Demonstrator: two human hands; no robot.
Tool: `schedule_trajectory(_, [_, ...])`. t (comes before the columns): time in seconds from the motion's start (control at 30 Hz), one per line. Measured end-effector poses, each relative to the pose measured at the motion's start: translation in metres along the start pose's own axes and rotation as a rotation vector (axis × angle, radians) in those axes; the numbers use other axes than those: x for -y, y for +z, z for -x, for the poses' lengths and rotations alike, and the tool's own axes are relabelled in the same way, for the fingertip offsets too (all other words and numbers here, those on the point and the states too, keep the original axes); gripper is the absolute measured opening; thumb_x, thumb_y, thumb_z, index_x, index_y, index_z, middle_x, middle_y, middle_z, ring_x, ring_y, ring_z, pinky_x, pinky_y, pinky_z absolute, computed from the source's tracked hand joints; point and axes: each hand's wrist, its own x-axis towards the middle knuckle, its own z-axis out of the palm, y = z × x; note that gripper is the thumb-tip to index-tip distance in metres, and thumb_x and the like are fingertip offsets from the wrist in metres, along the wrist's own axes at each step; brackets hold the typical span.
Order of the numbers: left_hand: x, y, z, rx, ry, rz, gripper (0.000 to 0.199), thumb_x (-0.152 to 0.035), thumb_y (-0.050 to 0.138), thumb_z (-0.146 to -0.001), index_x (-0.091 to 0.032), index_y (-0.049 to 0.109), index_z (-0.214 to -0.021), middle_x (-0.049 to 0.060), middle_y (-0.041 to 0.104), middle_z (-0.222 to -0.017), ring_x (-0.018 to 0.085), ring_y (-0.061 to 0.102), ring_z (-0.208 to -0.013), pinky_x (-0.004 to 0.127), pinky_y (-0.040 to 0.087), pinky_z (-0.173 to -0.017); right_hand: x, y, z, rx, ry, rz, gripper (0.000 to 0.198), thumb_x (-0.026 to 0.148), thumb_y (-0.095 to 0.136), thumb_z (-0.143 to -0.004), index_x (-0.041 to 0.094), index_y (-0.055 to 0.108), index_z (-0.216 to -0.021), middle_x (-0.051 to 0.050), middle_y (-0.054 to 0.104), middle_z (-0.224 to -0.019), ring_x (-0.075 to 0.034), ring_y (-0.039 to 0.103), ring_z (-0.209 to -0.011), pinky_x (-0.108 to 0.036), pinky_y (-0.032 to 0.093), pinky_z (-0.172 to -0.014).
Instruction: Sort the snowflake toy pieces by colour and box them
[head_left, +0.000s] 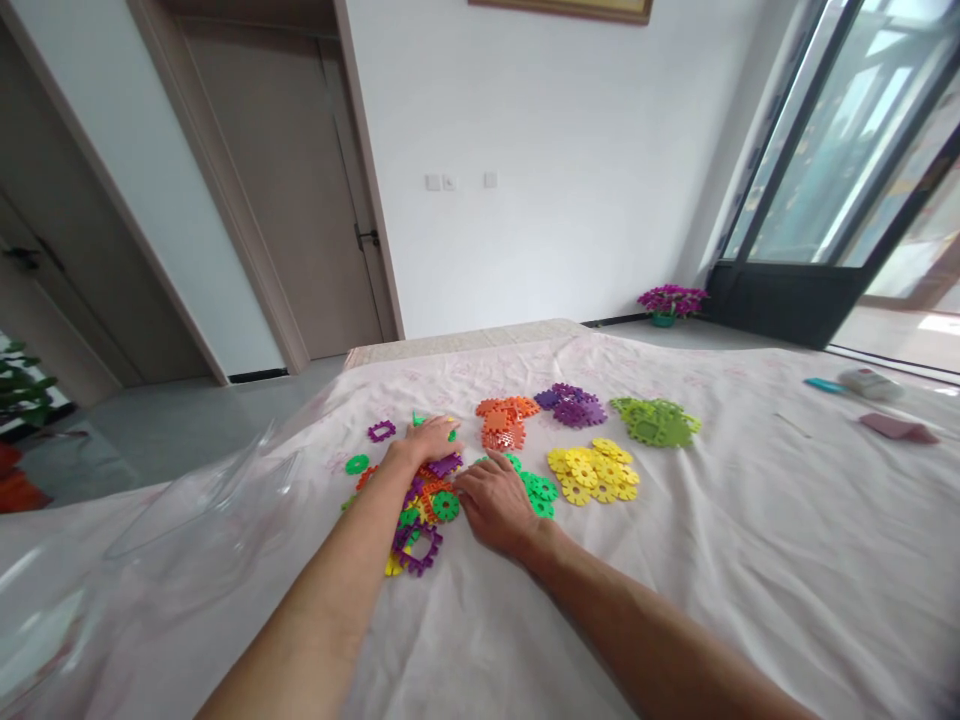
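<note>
My left hand [435, 440] lies over the top of a mixed pile of plastic interlocking pieces, its fingers stretched out above green and purple ones. In that pile are a purple square frame piece [418, 549], a green flower-shaped disc [445, 506] and several orange and yellow pieces, partly under my left forearm. Just right of the pile, my right hand [495, 495] rests with its fingers apart, at the edge of a group of green discs [541, 490]. Whatever lies beneath both palms is hidden.
Sorted by colour are yellow discs [592, 470], orange pieces [502, 422], purple pieces [571, 404] and light green pieces [658, 422]. A clear plastic container [202, 510] stands on the left of the cloth-covered table [720, 580]. A pink cloth [898, 428] lies far right.
</note>
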Motion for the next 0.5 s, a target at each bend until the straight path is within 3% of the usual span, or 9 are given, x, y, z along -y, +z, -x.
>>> schedule_trajectory(0.13, [0.003,0.001,0.023,-0.053,-0.018,0.063,0.045,-0.043,0.054,-0.083,-0.027,0.063,-0.124,0.008,0.057,-0.144,0.026,0.051,-0.134,0.036,0.039,-0.108,-0.002,0.001,0.001,-0.017,0.028,-0.007,0.021,0.018,0.053,-0.090,0.025,0.072,-0.094,-0.002,0.073,-0.089,-0.019,0.062,-0.092,-0.039,0.026,-0.110])
schedule_trajectory(0.33, [0.003,-0.001,0.076,-0.079,-0.027,0.128,0.024,-0.040,0.054,-0.082,-0.026,0.073,-0.088,0.007,0.075,-0.107,0.026,0.067,-0.105,0.032,0.046,-0.092,-0.004,0.003,0.001,-0.012,0.071,0.012,0.026,0.013,0.054,-0.084,0.025,0.073,-0.097,-0.004,0.074,-0.091,-0.021,0.061,-0.094,-0.039,0.030,-0.106])
schedule_trajectory(0.43, [0.016,-0.013,0.089,-0.104,-0.060,0.141,0.035,-0.046,0.046,-0.088,-0.025,0.072,-0.077,0.006,0.076,-0.093,0.023,0.068,-0.091,0.030,0.047,-0.085,-0.004,0.003,-0.001,0.002,0.106,0.033,0.027,0.013,0.054,-0.084,0.024,0.072,-0.101,-0.005,0.073,-0.098,-0.022,0.059,-0.099,-0.038,0.033,-0.101])
schedule_trajectory(0.5, [0.030,-0.020,0.089,-0.168,-0.141,0.133,0.045,-0.049,0.035,-0.093,-0.025,0.072,-0.088,0.007,0.075,-0.101,0.024,0.067,-0.096,0.032,0.046,-0.087,-0.003,0.003,-0.002,0.008,0.121,0.047,0.028,0.014,0.053,-0.085,0.023,0.071,-0.105,-0.006,0.072,-0.103,-0.023,0.057,-0.103,-0.038,0.033,-0.101])
